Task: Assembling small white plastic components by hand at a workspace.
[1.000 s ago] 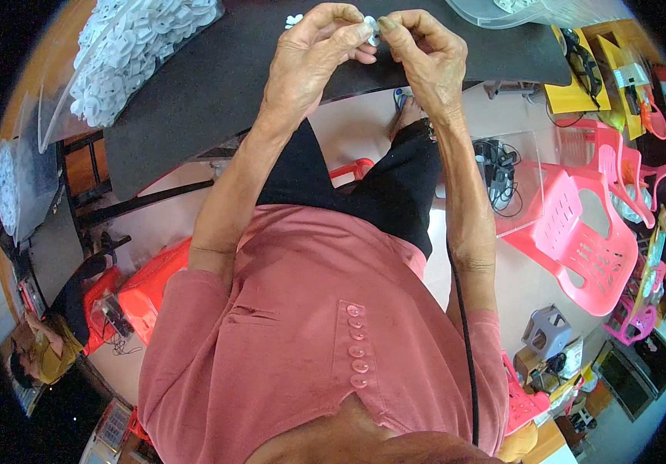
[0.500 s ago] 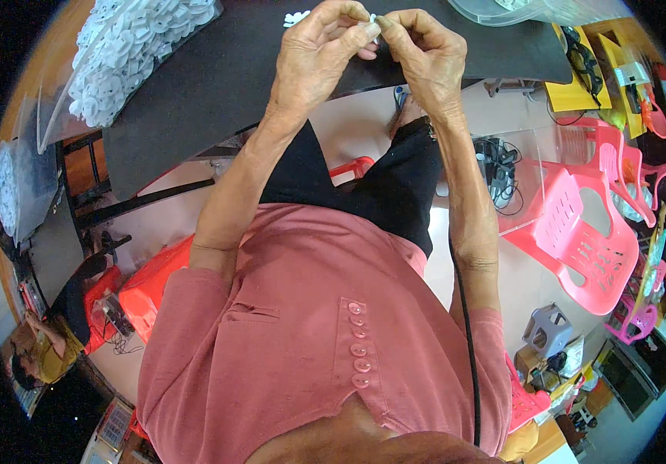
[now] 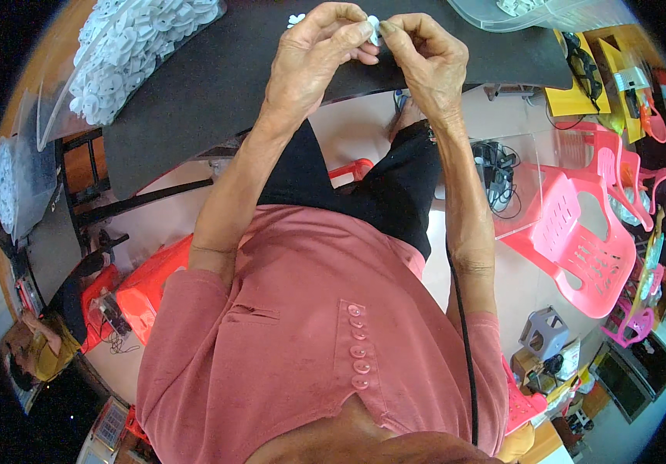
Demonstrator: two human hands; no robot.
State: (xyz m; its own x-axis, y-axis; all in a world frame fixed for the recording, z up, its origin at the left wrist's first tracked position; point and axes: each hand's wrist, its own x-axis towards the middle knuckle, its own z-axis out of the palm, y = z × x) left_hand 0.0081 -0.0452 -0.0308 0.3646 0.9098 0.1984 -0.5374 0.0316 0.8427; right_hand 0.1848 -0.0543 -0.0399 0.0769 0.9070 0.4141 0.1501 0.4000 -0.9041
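Above the far part of the dark table [image 3: 217,85], a small white plastic piece [image 3: 374,32] is pinched between my two hands. My left hand [image 3: 314,50] grips it from the left with thumb and forefinger, the other fingers curled beneath. From the right, the thumb and forefinger of my right hand [image 3: 426,58] close on the same piece. Its exact shape is partly covered by my fingertips. A few more white pieces [image 3: 296,20] lie on the table just left of my left hand. A large heap of white plastic pieces [image 3: 136,50] sits at the far left.
A clear plastic tub [image 3: 495,17] with white pieces in it stands at the far right of the table. Black eyeglasses-like item [image 3: 584,66] lies on yellow. Pink plastic chairs [image 3: 573,240] and a grey stool [image 3: 546,331] stand at the right.
The white piece has turned between my fingers and shows a broader face. My hands have shifted only slightly and stay pinched on it.
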